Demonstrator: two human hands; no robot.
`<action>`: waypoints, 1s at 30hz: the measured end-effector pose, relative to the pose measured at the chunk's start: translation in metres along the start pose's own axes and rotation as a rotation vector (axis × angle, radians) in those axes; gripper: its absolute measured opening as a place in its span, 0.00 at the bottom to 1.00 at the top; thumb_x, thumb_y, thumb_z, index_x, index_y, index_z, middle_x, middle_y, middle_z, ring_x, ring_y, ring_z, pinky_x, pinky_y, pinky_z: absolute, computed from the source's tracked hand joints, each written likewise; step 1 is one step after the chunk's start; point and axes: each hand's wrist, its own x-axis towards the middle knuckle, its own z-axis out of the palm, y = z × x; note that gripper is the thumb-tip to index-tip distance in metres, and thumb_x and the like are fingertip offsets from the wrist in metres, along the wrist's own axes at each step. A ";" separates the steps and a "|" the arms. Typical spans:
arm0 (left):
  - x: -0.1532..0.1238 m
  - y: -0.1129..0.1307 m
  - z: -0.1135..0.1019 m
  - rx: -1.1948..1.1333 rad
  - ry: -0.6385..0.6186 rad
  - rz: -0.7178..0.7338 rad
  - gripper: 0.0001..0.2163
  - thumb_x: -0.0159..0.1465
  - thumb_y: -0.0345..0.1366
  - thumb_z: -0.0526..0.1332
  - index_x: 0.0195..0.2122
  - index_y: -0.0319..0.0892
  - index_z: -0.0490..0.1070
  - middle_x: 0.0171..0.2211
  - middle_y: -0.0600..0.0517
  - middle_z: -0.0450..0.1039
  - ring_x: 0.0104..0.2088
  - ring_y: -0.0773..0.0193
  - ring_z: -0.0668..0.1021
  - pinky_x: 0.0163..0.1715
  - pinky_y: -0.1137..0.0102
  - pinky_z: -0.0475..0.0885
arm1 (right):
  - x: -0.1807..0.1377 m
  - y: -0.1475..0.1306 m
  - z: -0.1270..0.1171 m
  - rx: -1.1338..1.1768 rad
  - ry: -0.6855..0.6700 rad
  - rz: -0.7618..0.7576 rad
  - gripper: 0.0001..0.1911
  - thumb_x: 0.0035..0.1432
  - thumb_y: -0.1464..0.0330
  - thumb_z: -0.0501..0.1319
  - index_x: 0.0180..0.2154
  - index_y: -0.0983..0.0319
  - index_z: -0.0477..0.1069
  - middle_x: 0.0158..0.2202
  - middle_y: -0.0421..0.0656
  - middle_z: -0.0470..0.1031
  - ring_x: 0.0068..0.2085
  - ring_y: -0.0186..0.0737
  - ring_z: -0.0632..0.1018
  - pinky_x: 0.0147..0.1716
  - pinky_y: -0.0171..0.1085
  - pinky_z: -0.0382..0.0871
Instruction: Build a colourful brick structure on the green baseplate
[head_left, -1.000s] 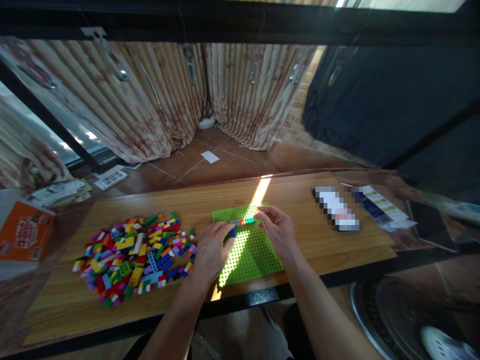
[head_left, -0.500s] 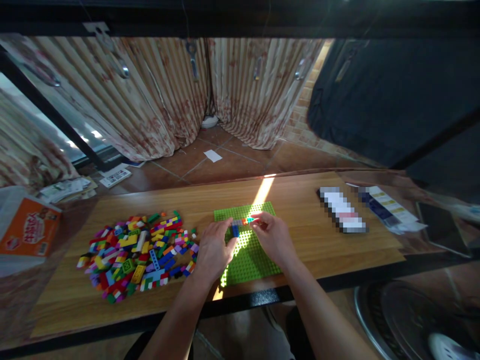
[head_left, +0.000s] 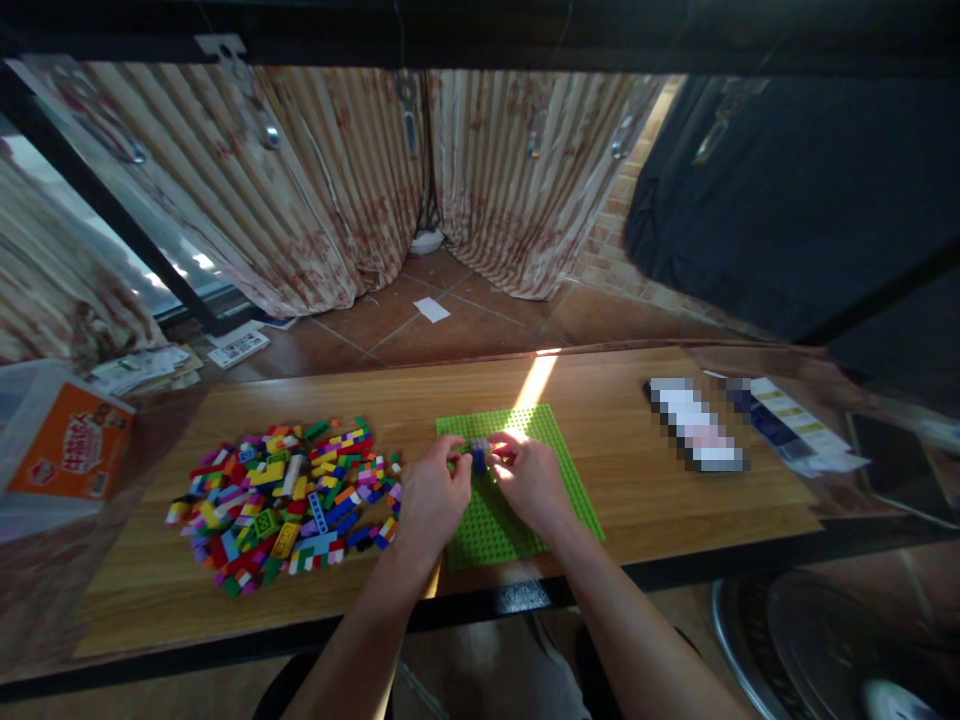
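Note:
A green studded baseplate [head_left: 555, 470] lies flat on the wooden table [head_left: 615, 440] in front of me. Both my hands are over its left half. My left hand [head_left: 431, 498] pinches a small blue brick [head_left: 478, 460] at its fingertips. My right hand [head_left: 529, 478] has its fingers curled together against the same spot, touching the blue brick and a short row of small coloured bricks that is mostly hidden by my fingers. A big heap of loose coloured bricks [head_left: 289, 500] lies to the left of my left hand.
An orange printed box [head_left: 71, 455] stands at the table's left end. A pixelated flat object [head_left: 694, 422] and a white-and-blue leaflet [head_left: 795, 425] lie at the right, with a dark tablet [head_left: 896, 480] beyond. Curtains hang behind. A fan grille [head_left: 832, 640] sits below right.
My hands have drawn together over the baseplate, and the blue brick in my left hand now meets my right fingertips. The row of bricks seen earlier is now covered.

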 end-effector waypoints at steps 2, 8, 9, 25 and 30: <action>0.000 0.003 0.000 0.032 -0.023 -0.030 0.06 0.63 0.33 0.58 0.38 0.40 0.73 0.33 0.49 0.79 0.34 0.60 0.79 0.35 0.68 0.69 | 0.001 0.000 0.002 0.002 0.006 0.010 0.12 0.53 0.75 0.63 0.40 0.61 0.77 0.32 0.43 0.82 0.31 0.39 0.81 0.31 0.33 0.68; 0.002 0.005 0.002 0.120 -0.117 -0.050 0.08 0.63 0.35 0.57 0.30 0.42 0.74 0.29 0.49 0.78 0.32 0.61 0.78 0.33 0.69 0.65 | 0.003 -0.002 0.003 0.004 0.010 0.023 0.11 0.53 0.74 0.62 0.39 0.62 0.78 0.31 0.44 0.82 0.32 0.40 0.81 0.31 0.34 0.68; 0.003 0.005 0.002 0.119 -0.120 -0.054 0.08 0.63 0.35 0.57 0.30 0.42 0.74 0.29 0.49 0.78 0.32 0.61 0.78 0.33 0.69 0.65 | 0.003 -0.002 0.003 0.013 0.009 0.023 0.11 0.53 0.74 0.62 0.39 0.62 0.78 0.31 0.44 0.82 0.32 0.41 0.81 0.31 0.34 0.68; 0.010 0.006 0.003 0.050 -0.137 -0.111 0.09 0.61 0.34 0.59 0.29 0.40 0.78 0.29 0.48 0.79 0.31 0.62 0.77 0.32 0.69 0.65 | 0.004 0.001 0.005 0.101 0.018 0.016 0.08 0.52 0.74 0.61 0.35 0.62 0.78 0.30 0.45 0.81 0.30 0.40 0.80 0.28 0.33 0.66; 0.010 0.006 0.002 0.032 -0.148 -0.119 0.08 0.61 0.35 0.59 0.29 0.40 0.78 0.29 0.48 0.79 0.31 0.62 0.77 0.31 0.69 0.64 | 0.004 0.001 0.004 0.075 0.007 0.038 0.08 0.53 0.73 0.62 0.35 0.62 0.78 0.30 0.45 0.81 0.30 0.41 0.80 0.27 0.33 0.65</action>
